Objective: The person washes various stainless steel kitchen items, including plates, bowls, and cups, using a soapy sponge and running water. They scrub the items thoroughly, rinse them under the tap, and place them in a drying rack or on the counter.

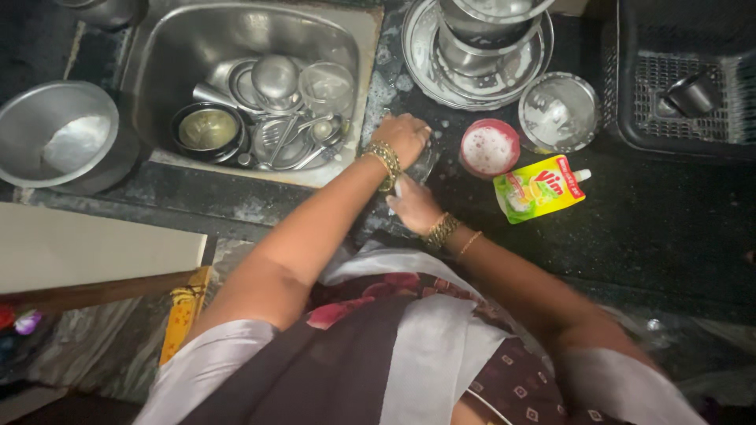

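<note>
Head view. The left hand (405, 135) and right hand (413, 206) meet on a clear glass vessel (424, 161) at the counter edge just beside the sink (157, 47). The left fingers curl over its top, clamped on it; the right fingers press against its lower side, though whether they close around it cannot be told. Both wrists carry gold bangles (384, 160).

Risk, as a judgement: the glass looks wet and soapy, so it could slip from the fingers and strike the steel sink rim or the dark stone counter (669, 228); suds on the counter add to that.

Containers: the sink, left of the fingers, holds a steel bowl, a tumbler, plates and several spoons. Just right of the fingers stands a small red bowl (488, 147) filled with white foam, and beyond it a steel bowl (561, 110) streaked with suds. A yellow-green detergent pouch (539, 188) lies near the red bowl. Above the fingers, stacked steel plates (476, 47) carry lather. Far left sits 1 large steel pot (59, 134); far right, a dark rack (685, 79) holds 1 cup.
</note>
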